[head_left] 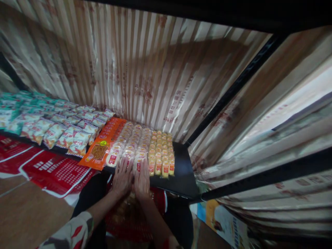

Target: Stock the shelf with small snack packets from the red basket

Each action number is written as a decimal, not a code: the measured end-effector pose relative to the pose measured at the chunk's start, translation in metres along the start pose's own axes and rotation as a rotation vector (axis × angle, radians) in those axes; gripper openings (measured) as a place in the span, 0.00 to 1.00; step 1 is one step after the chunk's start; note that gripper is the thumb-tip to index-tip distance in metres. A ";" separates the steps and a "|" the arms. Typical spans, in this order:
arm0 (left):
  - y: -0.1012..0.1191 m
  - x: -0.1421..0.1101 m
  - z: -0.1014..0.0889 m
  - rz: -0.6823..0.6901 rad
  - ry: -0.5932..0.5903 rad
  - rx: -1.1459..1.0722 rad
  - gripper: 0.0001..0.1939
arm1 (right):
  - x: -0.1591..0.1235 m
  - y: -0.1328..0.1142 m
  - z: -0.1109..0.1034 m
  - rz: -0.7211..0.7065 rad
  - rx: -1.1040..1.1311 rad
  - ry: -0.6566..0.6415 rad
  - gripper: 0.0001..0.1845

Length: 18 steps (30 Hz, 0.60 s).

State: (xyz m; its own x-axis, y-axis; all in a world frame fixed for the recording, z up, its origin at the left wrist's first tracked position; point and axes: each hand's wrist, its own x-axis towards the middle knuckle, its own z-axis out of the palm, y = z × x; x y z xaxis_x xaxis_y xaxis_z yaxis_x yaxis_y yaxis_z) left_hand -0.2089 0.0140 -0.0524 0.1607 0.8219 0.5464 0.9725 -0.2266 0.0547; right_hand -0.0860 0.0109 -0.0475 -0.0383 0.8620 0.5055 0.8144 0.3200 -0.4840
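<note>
My left hand (122, 178) and my right hand (141, 180) lie side by side at the front edge of a black shelf (183, 174). Their fingers are stretched flat against the front ends of rows of clear packets of pale round biscuits (129, 143). To the right of these lie rows of small yellow-orange packets (161, 152). An orange packet of stick snacks (102, 145) lies just left of my left hand. Neither hand grips anything.
Further left the shelf holds several white-and-orange snack bags (66, 133) and teal bags (23, 103). Striped cardboard (135, 76) lines the back and right side. A red basket (135, 216) sits below my hands. Red printed sheets (55, 171) hang under the shelf edge.
</note>
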 end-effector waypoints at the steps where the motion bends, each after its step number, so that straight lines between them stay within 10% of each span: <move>1: -0.003 0.001 0.000 -0.013 -0.015 -0.005 0.25 | -0.002 0.001 0.006 -0.011 -0.018 -0.003 0.29; 18: -0.026 0.013 -0.003 -0.082 0.014 -0.048 0.25 | 0.013 -0.004 0.027 -0.117 -0.166 0.035 0.28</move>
State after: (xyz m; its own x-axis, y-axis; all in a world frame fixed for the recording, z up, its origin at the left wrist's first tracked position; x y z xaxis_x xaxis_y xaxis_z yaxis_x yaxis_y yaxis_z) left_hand -0.2327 0.0287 -0.0443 0.0778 0.8313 0.5503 0.9731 -0.1834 0.1395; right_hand -0.1052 0.0313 -0.0581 -0.1201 0.8076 0.5773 0.8898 0.3455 -0.2981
